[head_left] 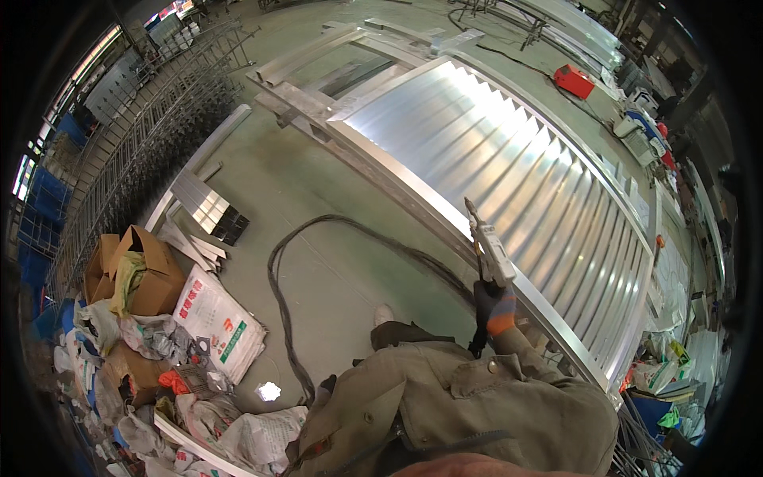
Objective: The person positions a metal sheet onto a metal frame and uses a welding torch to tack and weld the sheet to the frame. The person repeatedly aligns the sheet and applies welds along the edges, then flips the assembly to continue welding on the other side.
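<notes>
My right hand (494, 305), in a dark glove with an orange cuff, is closed around the grip of a welding gun (494, 253). The gun has a pale grey body and a narrow nozzle tilted up and away from me. Its tip lies over the near edge of a large silver metal panel (477, 159) with slanted slats in a frame; whether it touches cannot be told. A thick black cable (350, 219) loops across the floor on the left toward my right hand. My left hand is out of the picture.
Cardboard boxes (151, 270), a stack of white printed sacks (218, 322) and heaped bags and scraps lie at the left. Metal racks (151, 119) stand behind them. Frame bars (318, 67) extend past the panel's far end. A red machine (574, 81) sits at the far right.
</notes>
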`<act>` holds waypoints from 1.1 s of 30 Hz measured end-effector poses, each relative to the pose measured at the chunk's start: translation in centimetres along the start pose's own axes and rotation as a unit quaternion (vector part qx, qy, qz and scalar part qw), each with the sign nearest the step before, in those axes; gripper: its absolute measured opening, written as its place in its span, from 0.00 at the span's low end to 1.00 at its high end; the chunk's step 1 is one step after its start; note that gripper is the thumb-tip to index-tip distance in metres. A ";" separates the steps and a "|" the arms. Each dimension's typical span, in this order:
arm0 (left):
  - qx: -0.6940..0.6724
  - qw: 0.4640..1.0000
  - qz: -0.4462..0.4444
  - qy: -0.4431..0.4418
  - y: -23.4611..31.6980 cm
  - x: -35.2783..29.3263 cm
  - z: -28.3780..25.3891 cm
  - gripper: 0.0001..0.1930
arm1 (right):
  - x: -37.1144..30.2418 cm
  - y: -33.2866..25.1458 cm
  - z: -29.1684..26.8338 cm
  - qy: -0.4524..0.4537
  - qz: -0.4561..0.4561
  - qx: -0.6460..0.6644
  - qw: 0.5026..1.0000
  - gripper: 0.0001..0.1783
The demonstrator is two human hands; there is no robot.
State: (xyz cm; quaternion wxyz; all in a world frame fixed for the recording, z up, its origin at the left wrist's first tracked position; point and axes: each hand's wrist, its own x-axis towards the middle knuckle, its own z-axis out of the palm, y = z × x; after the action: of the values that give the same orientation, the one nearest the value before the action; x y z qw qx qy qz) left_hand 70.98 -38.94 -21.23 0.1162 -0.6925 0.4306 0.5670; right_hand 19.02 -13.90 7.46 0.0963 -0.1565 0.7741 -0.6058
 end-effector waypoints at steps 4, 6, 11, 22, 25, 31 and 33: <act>-0.021 1.000 -0.002 0.012 3.6 -0.9 -7.6 0.31 | 7.4 -3.9 12.3 -0.034 -0.004 0.031 0.999 0.29; -0.024 0.999 -0.013 0.027 5.3 -0.7 -11.9 0.31 | 10.3 -6.9 16.4 -0.057 -0.014 0.076 0.995 0.29; -0.026 0.998 -0.034 0.055 11.2 3.4 -22.4 0.31 | 16.0 -12.6 24.8 -0.039 0.048 -0.066 0.996 0.27; 0.099 0.994 0.039 0.004 40.4 25.4 -42.4 0.31 | 17.7 -16.8 41.6 0.115 0.025 -0.049 0.992 0.17; 0.133 0.988 0.083 0.011 53.8 33.2 -46.6 0.31 | 18.2 -18.1 45.0 0.130 0.062 -0.018 0.989 0.14; 0.133 0.976 0.173 0.008 79.8 45.5 -45.4 0.31 | 20.0 -17.1 49.9 0.229 0.081 -0.039 0.969 0.12; 0.086 0.978 0.189 -0.032 84.7 48.0 -40.5 0.22 | 21.6 -15.4 51.2 0.263 0.067 -0.015 0.962 0.14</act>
State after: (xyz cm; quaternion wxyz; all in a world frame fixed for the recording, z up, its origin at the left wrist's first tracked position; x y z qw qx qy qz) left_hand 36.44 -138.57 -22.68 0.0793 -0.5675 0.5969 0.5617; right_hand 18.18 -71.44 10.57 -0.0731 0.0591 0.7899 -0.6060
